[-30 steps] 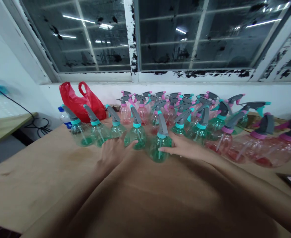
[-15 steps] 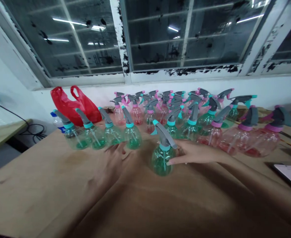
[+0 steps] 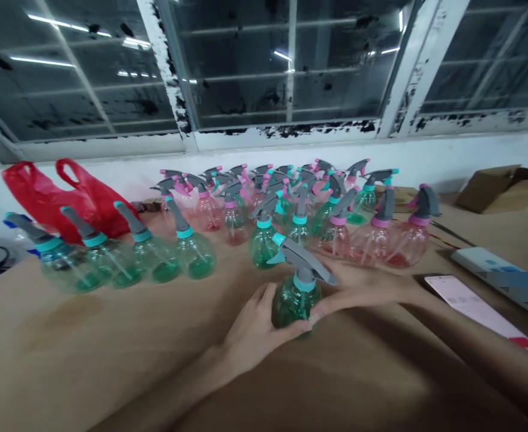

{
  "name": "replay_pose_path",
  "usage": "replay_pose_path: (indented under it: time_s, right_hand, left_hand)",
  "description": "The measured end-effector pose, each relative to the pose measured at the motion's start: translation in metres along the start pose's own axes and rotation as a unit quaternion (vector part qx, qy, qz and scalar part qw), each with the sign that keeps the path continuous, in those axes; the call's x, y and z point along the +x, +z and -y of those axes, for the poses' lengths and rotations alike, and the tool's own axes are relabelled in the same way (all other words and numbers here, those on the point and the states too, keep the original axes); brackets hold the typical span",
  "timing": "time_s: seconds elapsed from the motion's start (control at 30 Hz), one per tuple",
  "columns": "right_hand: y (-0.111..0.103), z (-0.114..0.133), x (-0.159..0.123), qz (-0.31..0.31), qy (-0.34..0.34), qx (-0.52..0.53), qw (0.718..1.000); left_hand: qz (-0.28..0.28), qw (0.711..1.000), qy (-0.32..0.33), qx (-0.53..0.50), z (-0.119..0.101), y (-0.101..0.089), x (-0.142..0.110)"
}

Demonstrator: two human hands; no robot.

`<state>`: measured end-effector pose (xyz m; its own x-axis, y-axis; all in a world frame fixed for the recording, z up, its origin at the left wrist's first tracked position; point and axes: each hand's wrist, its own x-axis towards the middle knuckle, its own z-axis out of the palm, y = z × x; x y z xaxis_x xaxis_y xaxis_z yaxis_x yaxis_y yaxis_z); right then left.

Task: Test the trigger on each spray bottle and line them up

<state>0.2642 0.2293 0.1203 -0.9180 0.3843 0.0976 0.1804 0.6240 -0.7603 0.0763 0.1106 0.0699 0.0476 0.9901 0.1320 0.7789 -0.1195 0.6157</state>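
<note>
Between my two hands is a green spray bottle (image 3: 294, 297) with a teal collar and a grey trigger head, its nozzle pointing up and to the left. My left hand (image 3: 257, 324) grips the bottle's left side, thumb across the front. On the right side my right hand (image 3: 349, 288) holds it, with the thumb in front and the other fingers hidden behind the bottle. Another green spray bottle (image 3: 264, 246) stands just behind. To the left, several green spray bottles (image 3: 196, 255) form a row. Pink spray bottles (image 3: 374, 243) stand behind my right hand.
A red plastic bag (image 3: 77, 201) sits at the back left. More pink and green spray bottles (image 3: 210, 210) crowd the back by the wall. At right lie a phone (image 3: 475, 306), a white box-like item (image 3: 493, 264) and an open cardboard box (image 3: 498, 189) on the wooden table (image 3: 111, 360).
My right hand has pulled the green spray bottle out from the group towards me and tilted its head. My left hand has left the row and closed on the same bottle. The view has turned right.
</note>
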Motion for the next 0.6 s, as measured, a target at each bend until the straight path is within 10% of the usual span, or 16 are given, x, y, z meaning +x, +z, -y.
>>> replay_pose_path:
  time_s: [0.6]
  right_hand:
    - [0.025, 0.0, 0.011, -0.228, -0.087, 0.15, 0.958]
  left_hand:
    - [0.005, 0.992, 0.126, 0.012, 0.002, 0.027, 0.029]
